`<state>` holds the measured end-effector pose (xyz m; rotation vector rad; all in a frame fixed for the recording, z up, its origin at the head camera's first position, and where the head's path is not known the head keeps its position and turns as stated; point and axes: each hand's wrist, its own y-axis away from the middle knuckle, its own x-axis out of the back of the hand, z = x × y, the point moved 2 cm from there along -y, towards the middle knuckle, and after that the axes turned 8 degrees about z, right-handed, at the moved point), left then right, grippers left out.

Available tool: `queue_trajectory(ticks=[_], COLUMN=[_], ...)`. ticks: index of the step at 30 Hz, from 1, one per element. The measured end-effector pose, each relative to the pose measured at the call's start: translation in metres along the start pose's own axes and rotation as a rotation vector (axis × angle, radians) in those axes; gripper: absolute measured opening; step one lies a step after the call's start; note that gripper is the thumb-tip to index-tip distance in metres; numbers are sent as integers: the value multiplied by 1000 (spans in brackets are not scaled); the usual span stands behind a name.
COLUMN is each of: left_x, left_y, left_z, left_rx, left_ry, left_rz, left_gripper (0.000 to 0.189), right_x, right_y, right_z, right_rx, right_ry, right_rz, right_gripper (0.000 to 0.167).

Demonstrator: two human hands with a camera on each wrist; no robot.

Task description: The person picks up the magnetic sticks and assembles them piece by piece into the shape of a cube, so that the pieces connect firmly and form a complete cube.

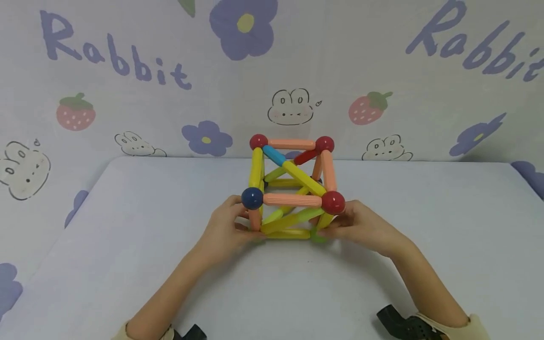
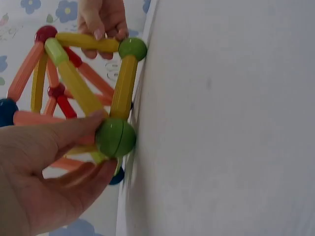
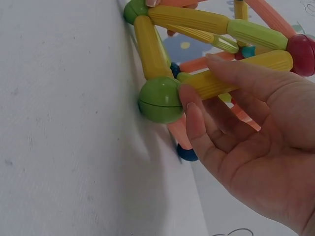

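A box-shaped frame of magnetic rods and balls (image 1: 293, 200) stands on the table between both hands. Its upper corners have red balls (image 1: 333, 202) and one navy ball (image 1: 252, 198); diagonal rods cross its sides. My left hand (image 1: 225, 227) grips the near lower left corner, thumb and fingers around a green ball (image 2: 115, 137) and the rod ends there. At the near lower right, my right hand (image 1: 367, 226) pinches an upright yellow rod (image 3: 206, 83) just above another green ball (image 3: 160, 100). Fingers partly hide the lower corners in the head view.
The white tabletop (image 1: 127, 245) spreads around the frame on both sides. Behind it hangs a white cloth (image 1: 327, 61) printed with rabbits, flowers and strawberries. Black wrist devices (image 1: 408, 323) are on both forearms at the bottom edge.
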<state>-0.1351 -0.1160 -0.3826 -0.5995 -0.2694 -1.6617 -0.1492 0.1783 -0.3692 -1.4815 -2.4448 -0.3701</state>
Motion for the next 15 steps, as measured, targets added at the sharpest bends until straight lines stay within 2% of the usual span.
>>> queue_trajectory(ticks=[5, 10, 15], left_x=[10, 15, 19], left_y=[-4, -3, 1], left_z=[-5, -4, 0], left_rx=[-29, -63, -35], left_ry=[37, 44, 32], left_rz=[-70, -91, -115], left_gripper=[30, 28, 25], right_x=[-1, 3, 16], right_y=[1, 1, 8], right_z=[-2, -2, -3], right_rx=[2, -7, -10], right_ry=[10, 54, 136], right_rz=[-6, -7, 4], right_gripper=[33, 34, 38])
